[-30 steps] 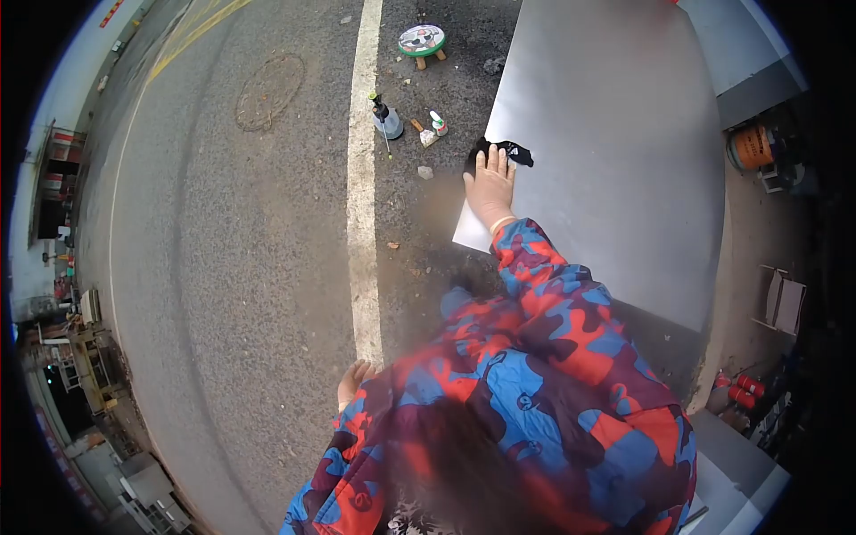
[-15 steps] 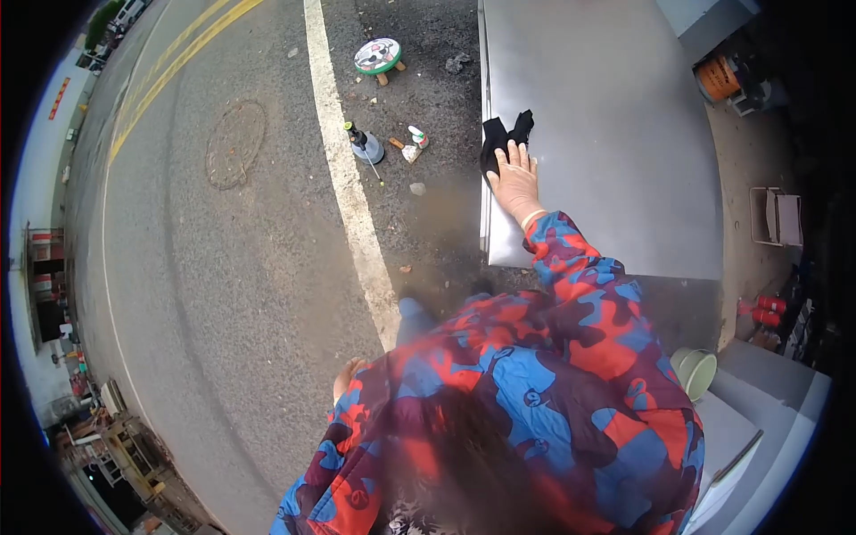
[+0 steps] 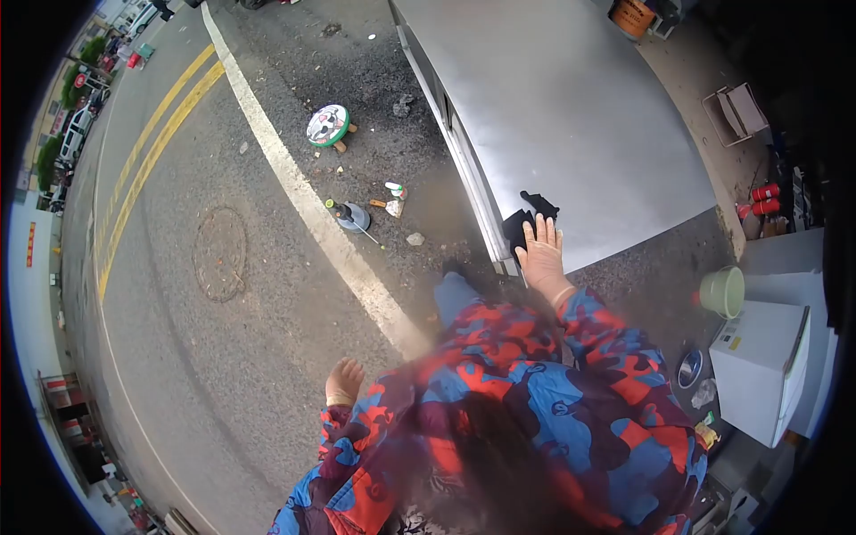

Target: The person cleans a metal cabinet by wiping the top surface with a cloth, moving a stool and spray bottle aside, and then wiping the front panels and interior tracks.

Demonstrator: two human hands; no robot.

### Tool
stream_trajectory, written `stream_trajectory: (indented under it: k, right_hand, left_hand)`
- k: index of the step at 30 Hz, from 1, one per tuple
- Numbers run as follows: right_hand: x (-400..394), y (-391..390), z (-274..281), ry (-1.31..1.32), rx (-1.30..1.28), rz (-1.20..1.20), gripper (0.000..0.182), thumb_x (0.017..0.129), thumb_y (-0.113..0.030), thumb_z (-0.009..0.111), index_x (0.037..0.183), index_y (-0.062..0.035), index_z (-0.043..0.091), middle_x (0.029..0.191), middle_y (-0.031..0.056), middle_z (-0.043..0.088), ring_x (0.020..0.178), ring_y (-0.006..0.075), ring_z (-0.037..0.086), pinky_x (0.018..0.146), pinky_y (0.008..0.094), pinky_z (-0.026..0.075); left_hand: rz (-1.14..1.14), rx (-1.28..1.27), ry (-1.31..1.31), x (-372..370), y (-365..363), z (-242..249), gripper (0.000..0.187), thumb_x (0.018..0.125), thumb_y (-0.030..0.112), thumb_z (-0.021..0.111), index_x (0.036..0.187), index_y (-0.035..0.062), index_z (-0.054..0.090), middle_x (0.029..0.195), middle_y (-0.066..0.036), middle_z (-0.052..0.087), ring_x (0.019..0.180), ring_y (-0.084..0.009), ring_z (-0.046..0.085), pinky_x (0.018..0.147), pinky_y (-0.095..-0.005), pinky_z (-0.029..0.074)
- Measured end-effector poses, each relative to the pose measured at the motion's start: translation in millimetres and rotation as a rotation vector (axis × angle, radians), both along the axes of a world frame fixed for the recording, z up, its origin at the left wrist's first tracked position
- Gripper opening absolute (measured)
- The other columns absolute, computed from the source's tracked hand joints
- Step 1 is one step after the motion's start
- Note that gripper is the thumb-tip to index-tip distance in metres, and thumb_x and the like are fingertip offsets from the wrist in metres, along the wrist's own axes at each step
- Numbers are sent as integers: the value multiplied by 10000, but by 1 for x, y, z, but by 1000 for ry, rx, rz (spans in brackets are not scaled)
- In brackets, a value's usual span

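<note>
My right hand (image 3: 541, 259) lies with spread fingers at the near end of a large, smooth metal panel (image 3: 580, 107), its fingertips overlapping a crumpled black cloth (image 3: 514, 229). The cloth sits close to the panel's left edge. My left hand (image 3: 343, 382) hangs low over the asphalt at my left side, holding nothing, fingers loosely extended. Both wrists show a pale band below the patterned sleeves. On the ground left of the panel are a spray bottle (image 3: 355, 217) with a thin wand and a scraper (image 3: 390, 207) beside a small white-and-red bottle (image 3: 397, 190).
A small round stool (image 3: 329, 126) stands farther off by the white road line (image 3: 285, 178). To my right are a pale green bucket (image 3: 722, 292), a white box (image 3: 761, 370) and a folding chair (image 3: 738, 114). An orange drum (image 3: 631, 18) stands beyond the panel.
My right hand and the black cloth have come nearer to the panel's near edge. My left hand has swung out into fuller view. The camera view has turned, showing more road.
</note>
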State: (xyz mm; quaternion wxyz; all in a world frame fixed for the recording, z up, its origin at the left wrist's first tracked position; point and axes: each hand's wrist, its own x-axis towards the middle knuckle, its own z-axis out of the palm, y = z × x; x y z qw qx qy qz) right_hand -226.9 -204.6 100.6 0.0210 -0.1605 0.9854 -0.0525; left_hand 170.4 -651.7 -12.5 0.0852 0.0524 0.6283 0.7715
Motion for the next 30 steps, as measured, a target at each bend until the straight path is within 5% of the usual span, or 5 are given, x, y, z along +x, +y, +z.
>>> stream_trajectory:
  k: [7, 11, 14, 21, 30]
  right_hand:
    - [-153, -100, -3, 49, -20, -88, 640, 873, -418, 557, 1424, -136, 395, 1532, 161, 227, 1415, 366, 184, 1127, 563, 142]
    - [-255, -161, -5, 101, -77, -111, 634, 863, -403, 576, 1412, -133, 413, 1525, 157, 252, 1409, 359, 208, 1122, 569, 161]
    - [-327, -204, -7, 156, -126, -109, 616, 854, -390, 591, 1390, -127, 443, 1512, 143, 294, 1406, 343, 227, 1120, 579, 150]
    - [-457, -272, -6, 123, -145, -208, 617, 892, -442, 520, 1424, -152, 401, 1538, 102, 259, 1428, 311, 196, 1138, 558, 115]
    - [-372, -196, 1, 108, -214, -365, 572, 920, -352, 472, 1407, -60, 403, 1528, 126, 275, 1430, 298, 194, 1152, 538, 77]
  left_hand:
    - [-69, -293, -266, -38, -45, -21, 496, 990, 323, 288, 1476, 235, 241, 1563, 109, 171, 1443, -110, 122, 1190, -346, 83]
    - [466, 704, -989, -92, -81, -6, 432, 1012, 334, 327, 1239, 5, 493, 1283, -133, 555, 1211, -271, 493, 1104, -378, 315]
    - [148, 71, -491, -123, -100, -3, 396, 931, 282, 418, 1315, 205, 470, 1413, 33, 431, 1348, -134, 332, 1132, -351, 247]
    - [296, 65, -778, -238, -97, 65, 258, 783, 172, 583, 1038, 212, 596, 1139, 45, 561, 1219, -177, 449, 1061, -363, 350]
    - [-101, -526, -676, -323, -155, 46, 150, 764, 183, 599, 911, 203, 623, 1064, 36, 584, 1159, -201, 495, 1002, -369, 410]
